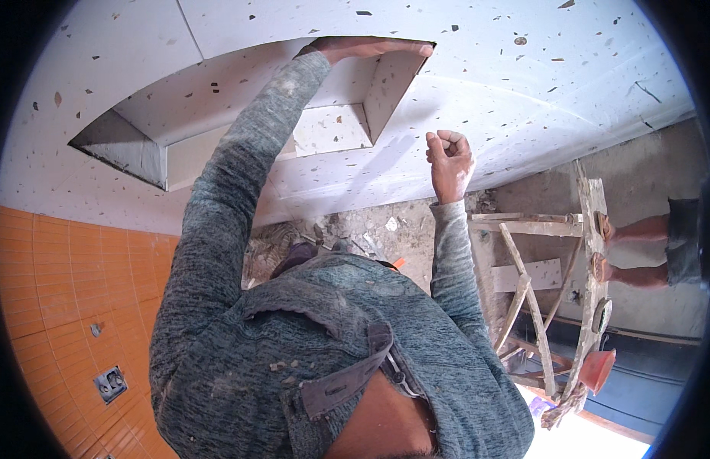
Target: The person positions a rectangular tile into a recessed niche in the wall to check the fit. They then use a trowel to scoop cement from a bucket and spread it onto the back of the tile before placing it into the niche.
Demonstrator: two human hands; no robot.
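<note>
Along the far niche (336,126), left hand (362,48) lies outstretched, right hand (450,164) curls loosely — probably stiff, chippable, best edge-held

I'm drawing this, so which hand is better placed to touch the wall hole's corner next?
Probably the left hand: it's at the niche, its fingers stretched toward a corner. The right hand is curled, away from the opening.
</note>
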